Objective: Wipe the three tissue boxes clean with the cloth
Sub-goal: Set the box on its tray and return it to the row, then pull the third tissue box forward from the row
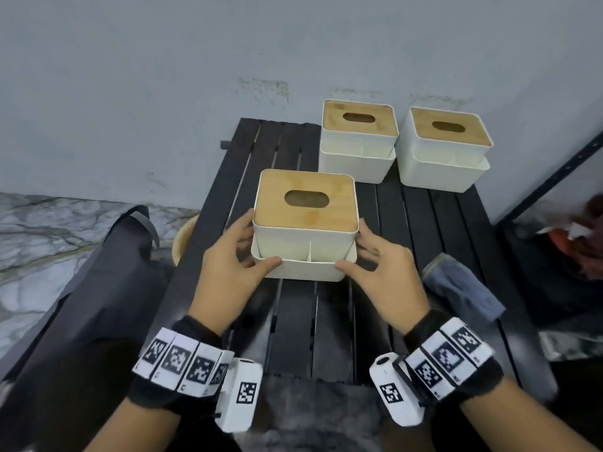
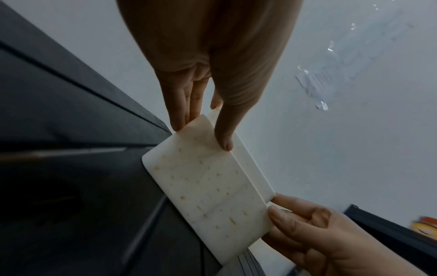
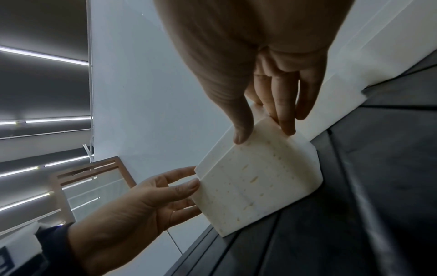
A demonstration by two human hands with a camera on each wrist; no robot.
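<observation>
Three white tissue boxes with bamboo lids are on a black slatted table (image 1: 408,223). The near tissue box (image 1: 305,223) is held between both hands. My left hand (image 1: 257,246) grips its left front corner, thumb on the front wall and fingers along the side. My right hand (image 1: 352,247) mirrors this at the right corner. Both wrist views show the box's speckled underside (image 2: 208,186) (image 3: 255,183), so it is raised off the table. Two more boxes (image 1: 359,141) (image 1: 445,148) stand at the back by the wall. A grey-blue cloth (image 1: 463,285) lies crumpled right of my right hand, untouched.
A grey wall runs close behind the back boxes. A dark bag (image 1: 98,288) and a beige round object (image 1: 182,239) sit left of the table. A black rack frame (image 1: 554,181) with reddish items (image 1: 580,236) stands to the right.
</observation>
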